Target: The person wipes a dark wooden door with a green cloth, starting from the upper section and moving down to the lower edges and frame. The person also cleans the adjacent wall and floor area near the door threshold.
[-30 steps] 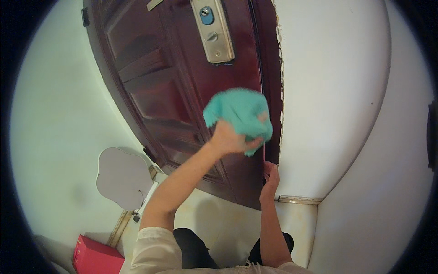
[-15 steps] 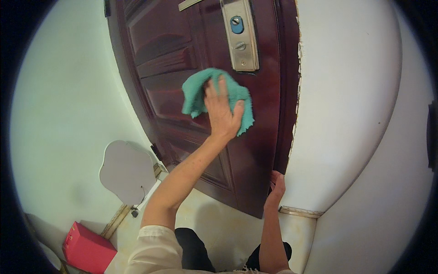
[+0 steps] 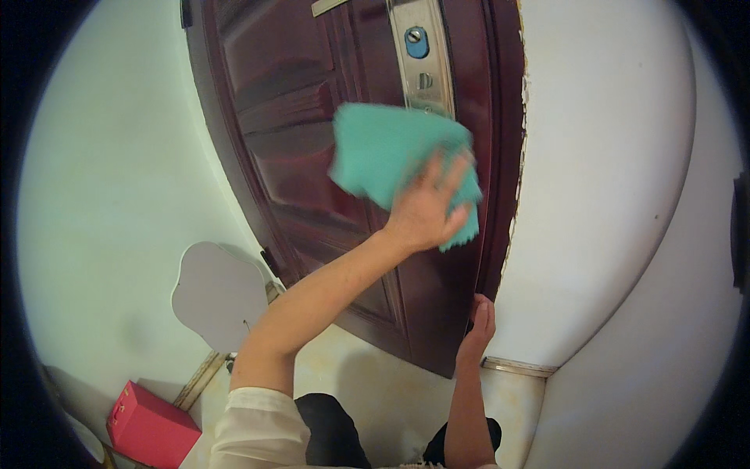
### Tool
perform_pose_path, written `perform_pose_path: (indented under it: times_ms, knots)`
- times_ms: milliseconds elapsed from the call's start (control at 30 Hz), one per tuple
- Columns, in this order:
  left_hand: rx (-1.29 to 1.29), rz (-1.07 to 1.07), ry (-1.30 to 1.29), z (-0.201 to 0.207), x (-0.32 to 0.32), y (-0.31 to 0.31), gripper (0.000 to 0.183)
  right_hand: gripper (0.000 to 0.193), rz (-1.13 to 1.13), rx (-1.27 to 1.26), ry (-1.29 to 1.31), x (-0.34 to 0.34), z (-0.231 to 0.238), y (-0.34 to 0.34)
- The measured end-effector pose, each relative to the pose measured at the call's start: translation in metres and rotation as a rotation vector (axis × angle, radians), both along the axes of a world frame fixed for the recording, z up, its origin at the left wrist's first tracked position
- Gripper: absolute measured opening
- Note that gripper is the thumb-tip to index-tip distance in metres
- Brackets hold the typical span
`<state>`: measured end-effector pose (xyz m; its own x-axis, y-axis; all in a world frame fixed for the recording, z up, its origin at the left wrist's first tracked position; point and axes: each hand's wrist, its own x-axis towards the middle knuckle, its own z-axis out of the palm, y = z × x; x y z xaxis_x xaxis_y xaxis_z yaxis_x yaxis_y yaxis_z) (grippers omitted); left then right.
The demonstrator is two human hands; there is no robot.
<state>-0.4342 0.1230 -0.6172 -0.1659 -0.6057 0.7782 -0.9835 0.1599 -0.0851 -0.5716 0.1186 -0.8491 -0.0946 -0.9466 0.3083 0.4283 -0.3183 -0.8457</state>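
Note:
My left hand [image 3: 428,205] presses a turquoise cloth [image 3: 375,148] against the dark red panelled door [image 3: 430,301]. Its fingers are blurred by motion, and the cloth spreads out to their left, just below the metal lock plate [image 3: 430,74]. Low on the right, my right hand [image 3: 478,332] grips the door's free edge; the frames partly hide its fingers. The lock plate carries a blue-rimmed keyhole and a small turn knob, and the cloth covers its lower end.
A grey scalloped board [image 3: 219,293] leans at the left wall. A red box [image 3: 152,426] stands on the floor at lower left. Right of the door frame, a white wall [image 3: 601,172] curves round, with a worn baseboard [image 3: 519,366] at its foot.
My left hand and the cloth have moved right across the door toward its free edge, and the cloth has spread wider. My right hand stays on the edge.

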Motion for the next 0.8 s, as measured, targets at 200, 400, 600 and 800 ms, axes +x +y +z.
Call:
perform_pose_path:
  times_ms: [200, 400, 600, 800]
  knots:
    - [-0.596, -0.199, -0.318, 0.059, -0.02, -0.03, 0.049, 0.04, 0.063, 0.027, 0.04, 0.002, -0.012, -0.015]
    - [-0.518, -0.145, -0.125, -0.012, -0.032, -0.023, 0.074, 0.045, 0.175, 0.159, -0.018, -0.009, 0.001, -0.006]
    - [-0.115, -0.026, -0.025, -0.252, -0.029, 0.011, 0.07, 0.046, 0.251, 0.121, -0.075, -0.009, 0.007, 0.0]
    - [-0.178, 0.076, 0.585, -0.264, 0.007, -0.002, 0.077, 0.045, 0.217, 0.096, 0.041, -0.008, 0.01, -0.006]
